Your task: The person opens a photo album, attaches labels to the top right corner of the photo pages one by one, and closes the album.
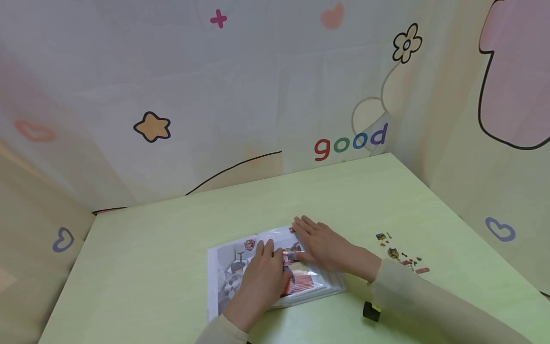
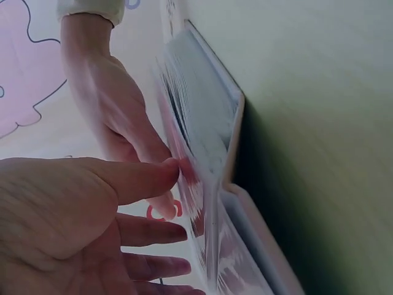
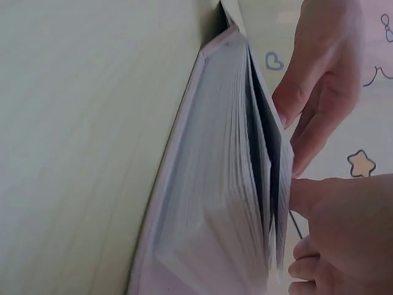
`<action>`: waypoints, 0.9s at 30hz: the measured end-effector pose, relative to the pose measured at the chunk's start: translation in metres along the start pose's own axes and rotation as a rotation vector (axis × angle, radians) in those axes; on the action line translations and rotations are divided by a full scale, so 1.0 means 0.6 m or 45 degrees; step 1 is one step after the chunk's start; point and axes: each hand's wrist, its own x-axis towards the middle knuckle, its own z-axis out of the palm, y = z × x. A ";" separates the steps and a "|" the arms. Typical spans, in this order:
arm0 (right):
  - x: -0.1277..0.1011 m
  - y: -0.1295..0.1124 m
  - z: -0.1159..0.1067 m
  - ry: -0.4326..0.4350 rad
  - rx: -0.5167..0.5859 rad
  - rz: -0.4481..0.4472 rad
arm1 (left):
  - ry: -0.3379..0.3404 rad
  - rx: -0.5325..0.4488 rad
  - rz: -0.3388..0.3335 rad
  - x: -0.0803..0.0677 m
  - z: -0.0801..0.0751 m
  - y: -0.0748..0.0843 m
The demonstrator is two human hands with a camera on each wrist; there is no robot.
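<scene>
A thick album (image 1: 229, 274) with clear glossy pages lies open on the table, its pages printed with cartoon pictures. My left hand (image 1: 264, 277) rests near the fold, fingers extended over the page. On the right-hand page lies my right hand (image 1: 324, 246), fingers straight towards the page's far edge. Seen from the left wrist, the left thumb (image 2: 147, 179) touches the page surface close to the spine. The right wrist view shows the stacked page edges (image 3: 230, 141) side-on, with gaps between the upper sheets. Neither hand pinches anything that I can see.
Several small colourful sticker-like pieces (image 1: 393, 253) are scattered on the pale green table (image 1: 150, 258), right of the album. A small black and yellow-green object (image 1: 372, 311) sits beside the right sleeve. A printed cloth (image 1: 258, 86) hangs behind the table.
</scene>
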 end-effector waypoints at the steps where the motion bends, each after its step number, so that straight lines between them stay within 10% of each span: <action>1: -0.005 -0.003 -0.001 0.000 0.000 -0.023 | -0.008 -0.006 0.000 -0.004 -0.001 0.000; 11: -0.021 -0.017 0.002 -0.076 0.009 -0.102 | -0.228 -0.214 -0.010 -0.018 -0.002 0.001; 27: 0.023 0.010 0.007 -0.135 -0.039 0.088 | -0.248 -0.128 -0.018 -0.013 0.007 0.010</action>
